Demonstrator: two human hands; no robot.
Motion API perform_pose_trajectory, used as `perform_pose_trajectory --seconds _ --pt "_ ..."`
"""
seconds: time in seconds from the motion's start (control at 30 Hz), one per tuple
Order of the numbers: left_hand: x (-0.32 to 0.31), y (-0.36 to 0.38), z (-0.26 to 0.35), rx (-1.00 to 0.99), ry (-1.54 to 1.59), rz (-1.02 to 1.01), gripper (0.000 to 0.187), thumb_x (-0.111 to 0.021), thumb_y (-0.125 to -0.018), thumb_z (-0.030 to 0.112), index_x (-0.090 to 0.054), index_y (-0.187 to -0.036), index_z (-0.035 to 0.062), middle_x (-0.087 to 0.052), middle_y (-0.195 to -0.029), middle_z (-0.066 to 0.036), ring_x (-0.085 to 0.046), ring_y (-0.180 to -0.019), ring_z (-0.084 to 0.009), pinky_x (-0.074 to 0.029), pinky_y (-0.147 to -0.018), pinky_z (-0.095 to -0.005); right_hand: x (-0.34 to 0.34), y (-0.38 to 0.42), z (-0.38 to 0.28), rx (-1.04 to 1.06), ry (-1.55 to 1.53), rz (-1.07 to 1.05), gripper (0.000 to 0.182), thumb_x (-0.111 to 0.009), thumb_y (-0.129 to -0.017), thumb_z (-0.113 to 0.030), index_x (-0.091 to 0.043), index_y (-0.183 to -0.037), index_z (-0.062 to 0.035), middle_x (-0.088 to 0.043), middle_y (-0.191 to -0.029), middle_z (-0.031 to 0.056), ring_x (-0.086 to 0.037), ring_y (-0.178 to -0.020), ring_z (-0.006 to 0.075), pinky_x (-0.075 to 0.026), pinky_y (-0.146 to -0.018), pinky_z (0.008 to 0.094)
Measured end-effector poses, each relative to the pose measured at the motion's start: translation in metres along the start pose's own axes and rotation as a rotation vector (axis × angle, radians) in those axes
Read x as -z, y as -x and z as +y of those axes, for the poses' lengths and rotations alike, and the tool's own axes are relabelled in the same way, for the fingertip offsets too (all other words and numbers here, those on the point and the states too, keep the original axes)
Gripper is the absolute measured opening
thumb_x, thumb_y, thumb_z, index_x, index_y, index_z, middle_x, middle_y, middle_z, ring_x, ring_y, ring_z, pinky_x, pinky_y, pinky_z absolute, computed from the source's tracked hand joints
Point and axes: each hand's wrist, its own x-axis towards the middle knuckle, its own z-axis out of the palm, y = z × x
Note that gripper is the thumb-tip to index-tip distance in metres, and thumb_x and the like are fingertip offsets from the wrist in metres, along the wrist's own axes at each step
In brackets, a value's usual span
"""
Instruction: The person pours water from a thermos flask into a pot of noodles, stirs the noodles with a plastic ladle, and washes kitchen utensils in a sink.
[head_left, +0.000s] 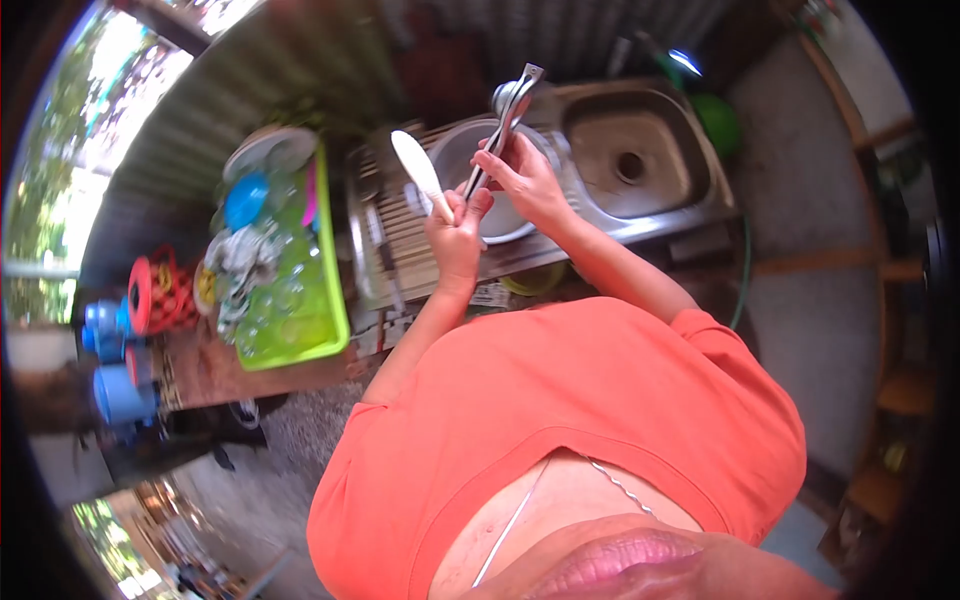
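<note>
My left hand [458,242] is closed round the handle of a white rice paddle [418,170] and the lower end of several long metal utensils [505,120]. The paddle tilts up to the left, the metal pieces up to the right. My right hand [525,180] holds the metal utensils higher up, between thumb and fingers. Both hands are over a white basin [460,150] that stands on the sink's ribbed drainboard. The exact kind of the metal utensils is hard to make out.
A steel sink bowl [630,165] lies to the right, with a green round object [713,125] behind it. At left, a lime-green tray [335,300] holds glasses, a blue bowl and a cloth. A red basket [160,295] and blue containers [122,392] stand farther left.
</note>
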Motion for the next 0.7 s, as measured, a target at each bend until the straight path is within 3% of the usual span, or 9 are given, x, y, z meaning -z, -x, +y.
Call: perform_pose_trajectory --seconds 0.07,0.17,0.27,0.4,0.43,0.53,0.67,0.7 --pt "-0.046 0.01 -0.032 -0.025 -0.13 -0.12 0.041 -0.067 -0.083 0.01 -0.031 -0.062 0.0106 -0.062 -0.084 -0.008 -0.057 -0.068 -0.011 -0.046 -0.066 -0.0241 0.056 0.009 0.005 0.057 0.062 0.096 0.025 -0.061 -0.088 -0.021 -0.051 -0.099 -0.0014 -0.06 -0.085 0.0046 -0.059 -0.078 0.0102 -0.049 -0.067 0.0238" --pt "-0.101 0.017 -0.07 0.001 -0.015 -0.29 0.04 -0.064 -0.085 0.011 -0.031 -0.063 0.011 -0.062 -0.084 -0.009 -0.059 -0.071 -0.0121 -0.047 -0.065 -0.024 0.128 0.027 0.002 -0.016 0.097 0.191 0.027 -0.063 -0.086 -0.024 -0.051 -0.093 -0.0009 -0.06 -0.079 0.0058 -0.059 -0.068 0.011 -0.05 -0.06 0.0247" --pt "-0.139 0.022 -0.078 0.306 -0.001 -0.333 0.04 -0.063 -0.086 0.013 -0.031 -0.063 0.0116 -0.062 -0.081 -0.01 -0.06 -0.072 -0.0123 -0.048 -0.066 -0.0248 0.18 0.046 -0.005 -0.138 0.015 0.232 0.029 -0.065 -0.084 -0.025 -0.053 -0.088 0.0009 -0.06 -0.073 0.0066 -0.059 -0.059 0.0125 -0.05 -0.05 0.0271" --pt "-0.16 0.01 -0.108 0.356 -0.188 -0.482 0.037 -0.063 -0.086 0.013 -0.032 -0.065 0.012 -0.063 -0.08 -0.011 -0.062 -0.069 -0.013 -0.049 -0.055 -0.0245 0.223 0.051 0.004 -0.282 0.058 0.288 0.032 -0.067 -0.083 -0.026 -0.054 -0.09 0.0027 -0.061 -0.072 0.0082 -0.063 -0.061 0.0154 -0.055 -0.053 0.028" --pt "-0.164 0.003 -0.124 0.336 -0.202 -0.488 0.033 -0.062 -0.087 0.014 -0.035 -0.069 0.0112 -0.064 -0.081 -0.012 -0.064 -0.069 -0.0153 -0.05 -0.05 -0.0254 0.233 0.049 0.01 -0.3 0.157 0.288 0.034 -0.064 -0.085 -0.033 -0.055 -0.092 -0.001 -0.063 -0.074 0.008 -0.063 -0.063 0.0153 -0.055 -0.057 0.0282" --pt "-0.176 -0.008 -0.144 0.408 -0.137 -0.475 0.027 -0.061 -0.087 0.018 -0.039 -0.073 0.011 -0.064 -0.083 -0.01 -0.065 -0.072 -0.0176 -0.055 -0.058 -0.0284 0.264 0.042 0.025 -0.437 0.269 0.331 0.036 -0.061 -0.085 -0.037 -0.057 -0.093 -0.0025 -0.063 -0.073 0.007 -0.064 -0.063 0.0154 -0.054 -0.055 0.0288" --pt "-0.179 -0.035 -0.169 0.42 -0.263 -0.568 0.023 -0.056 -0.09 0.017 -0.039 -0.078 0.0063 -0.064 -0.084 -0.015 -0.066 -0.066 -0.0193 -0.054 -0.049 -0.0266 0.318 0.034 0.027 -0.654 0.638 0.32 0.037 -0.057 -0.087 -0.037 -0.061 -0.09 -0.0013 -0.063 -0.068 0.0096 -0.064 -0.06 0.0183 -0.052 -0.055 0.0323" --pt "-0.183 -0.038 -0.169 0.404 -0.325 -0.577 0.022 -0.055 -0.09 0.013 -0.039 -0.077 0.0041 -0.065 -0.079 -0.016 -0.065 -0.061 -0.0179 -0.052 -0.044 -0.0252 0.333 0.032 0.024 -0.681 0.898 0.296 0.036 -0.059 -0.084 -0.038 -0.065 -0.087 -0.0019 -0.065 -0.079 0.0126 -0.065 -0.068 0.0227 -0.052 -0.06 0.035"
